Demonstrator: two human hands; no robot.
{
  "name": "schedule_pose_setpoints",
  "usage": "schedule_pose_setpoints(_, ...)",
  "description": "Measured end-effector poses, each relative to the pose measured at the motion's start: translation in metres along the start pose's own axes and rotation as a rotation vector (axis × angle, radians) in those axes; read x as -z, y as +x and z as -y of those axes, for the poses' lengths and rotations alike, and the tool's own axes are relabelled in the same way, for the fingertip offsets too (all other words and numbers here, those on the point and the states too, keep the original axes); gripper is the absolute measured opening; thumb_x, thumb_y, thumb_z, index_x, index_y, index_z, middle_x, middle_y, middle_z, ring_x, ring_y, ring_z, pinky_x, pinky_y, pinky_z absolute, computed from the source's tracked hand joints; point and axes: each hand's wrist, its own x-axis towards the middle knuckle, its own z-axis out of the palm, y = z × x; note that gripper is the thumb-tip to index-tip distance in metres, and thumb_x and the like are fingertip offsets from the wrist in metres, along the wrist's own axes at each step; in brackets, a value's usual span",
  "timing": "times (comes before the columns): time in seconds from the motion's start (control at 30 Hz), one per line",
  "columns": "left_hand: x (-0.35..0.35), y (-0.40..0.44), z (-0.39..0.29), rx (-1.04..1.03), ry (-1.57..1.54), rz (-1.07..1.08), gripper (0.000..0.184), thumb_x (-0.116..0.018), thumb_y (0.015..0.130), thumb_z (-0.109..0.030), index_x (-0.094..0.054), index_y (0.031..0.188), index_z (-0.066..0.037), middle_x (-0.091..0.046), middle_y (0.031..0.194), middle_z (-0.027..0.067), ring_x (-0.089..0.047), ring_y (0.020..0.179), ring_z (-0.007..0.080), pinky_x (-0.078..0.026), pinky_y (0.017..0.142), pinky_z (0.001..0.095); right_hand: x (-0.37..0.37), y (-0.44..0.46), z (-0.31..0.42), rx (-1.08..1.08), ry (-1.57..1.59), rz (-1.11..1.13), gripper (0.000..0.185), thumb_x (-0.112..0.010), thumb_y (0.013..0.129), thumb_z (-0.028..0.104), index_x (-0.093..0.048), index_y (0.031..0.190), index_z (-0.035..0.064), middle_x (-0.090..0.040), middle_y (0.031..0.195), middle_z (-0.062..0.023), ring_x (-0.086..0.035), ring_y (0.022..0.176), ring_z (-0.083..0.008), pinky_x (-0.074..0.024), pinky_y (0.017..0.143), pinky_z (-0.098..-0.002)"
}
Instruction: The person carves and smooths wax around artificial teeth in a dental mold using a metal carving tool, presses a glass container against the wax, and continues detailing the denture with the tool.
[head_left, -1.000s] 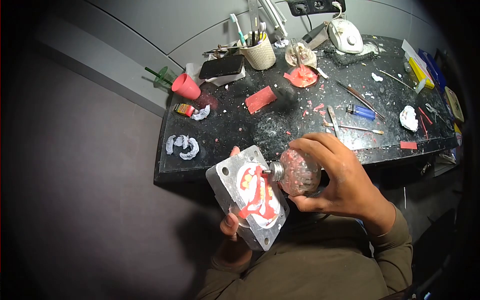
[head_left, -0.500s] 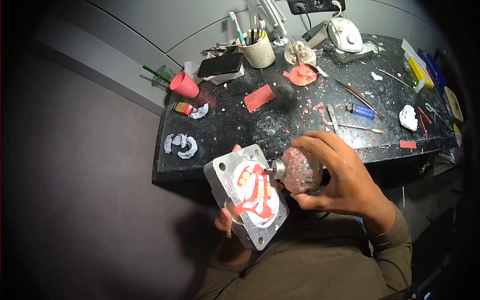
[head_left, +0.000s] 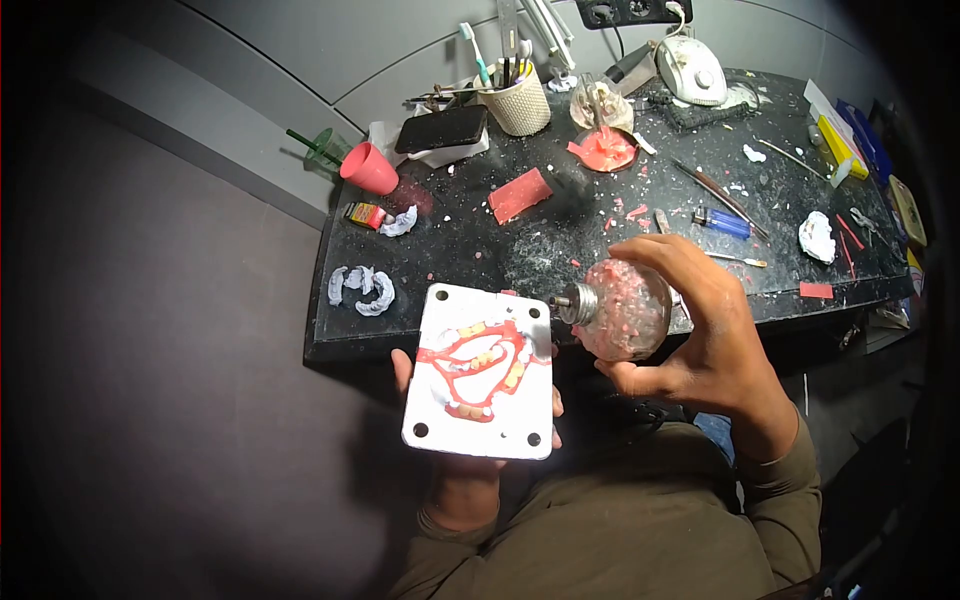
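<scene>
Two hands are closed on things: the right hand [head_left: 712, 335] curls thumb and fingers around a rounded glass bottle [head_left: 628, 310], and the left hand [head_left: 402, 369], mostly hidden beneath, clasps a squarish block [head_left: 465, 437] by its left and right edges. The bottle is tipped on its side, flecked with pink, its metal neck [head_left: 580, 303] just beside the block's upper right corner. Held before the near edge of a black bench [head_left: 455, 262], the block shows a glaring white face, a hole at each corner, and red bands [head_left: 430, 355] looping among yellowish teeth [head_left: 515, 375]. On the bench lie a red sheet [head_left: 520, 196] and a blue lighter [head_left: 724, 223].
</scene>
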Motion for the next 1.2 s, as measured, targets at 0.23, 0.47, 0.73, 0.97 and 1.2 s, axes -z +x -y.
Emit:
schedule_pose_setpoints(0.23, 0.000, 0.001, -0.001, 0.028, -0.073, -0.015, 0.131, -0.041, 0.088, -0.094, -0.014, 0.161, 0.011, -0.042, 0.141, 0.0494, -0.064, 0.094, 0.0646, -0.060, 0.061, 0.0716, 0.000, -0.003, -0.003, -0.092, 0.107, -0.036, 0.071, -0.093, 0.062, 0.015, -0.064, 0.124, -0.0029, -0.071, 0.112, -0.0185, -0.073, 0.102, -0.0351, -0.0571, 0.093, -0.0395)
schedule_pose_setpoints(0.47, 0.005, 0.004, 0.001, 0.147, -0.082, 0.143, 0.112, -0.048, 0.089, -0.090, -0.019, 0.170, -0.017, -0.043, 0.151, 0.0418, -0.065, 0.105, 0.0633, -0.062, 0.065, 0.0701, -0.004, -0.004, -0.024, -0.244, 0.074, -0.068, 0.070, -0.094, 0.061, 0.014, -0.061, 0.122, -0.0011, -0.071, 0.109, -0.0173, -0.073, 0.104, -0.0320, -0.0572, 0.094, -0.0386)
schedule_pose_setpoints(0.73, -0.015, -0.003, 0.008, 0.052, -0.259, 0.082, 0.120, -0.051, 0.085, -0.092, -0.013, 0.172, -0.020, -0.024, 0.173, 0.0216, -0.046, 0.138, 0.0617, -0.056, 0.086, 0.0792, -0.014, -0.010, -0.049, -0.334, 0.121, -0.079, 0.068, -0.094, 0.063, 0.011, -0.061, 0.122, -0.0017, -0.071, 0.108, -0.0189, -0.073, 0.104, -0.0320, -0.0570, 0.095, -0.0386)
schedule_pose_setpoints(0.97, -0.018, -0.004, 0.007, 0.114, -0.151, -0.079, 0.137, -0.072, 0.067, -0.094, 0.003, 0.169, -0.044, -0.036, 0.150, 0.0460, -0.065, 0.102, 0.0661, -0.061, 0.065, 0.0678, -0.017, -0.011, -0.052, -0.380, 0.128, -0.080, 0.069, -0.096, 0.063, 0.012, -0.061, 0.121, -0.0023, -0.072, 0.109, -0.0199, -0.073, 0.104, -0.0319, -0.0571, 0.094, -0.0391)
schedule_pose_setpoints(1.2, 0.035, 0.013, 0.003, 0.281, -0.331, 0.240, 0.089, -0.049, 0.102, -0.068, -0.005, 0.171, -0.034, -0.004, 0.174, 0.0308, -0.050, 0.122, 0.0728, -0.055, 0.084, 0.0806, -0.037, -0.010, -0.077, -0.263, -0.176, 0.002, 0.081, -0.097, 0.073, 0.027, -0.057, 0.137, -0.0037, -0.070, 0.123, -0.0250, -0.064, 0.125, -0.0468, -0.0494, 0.110, -0.0498)
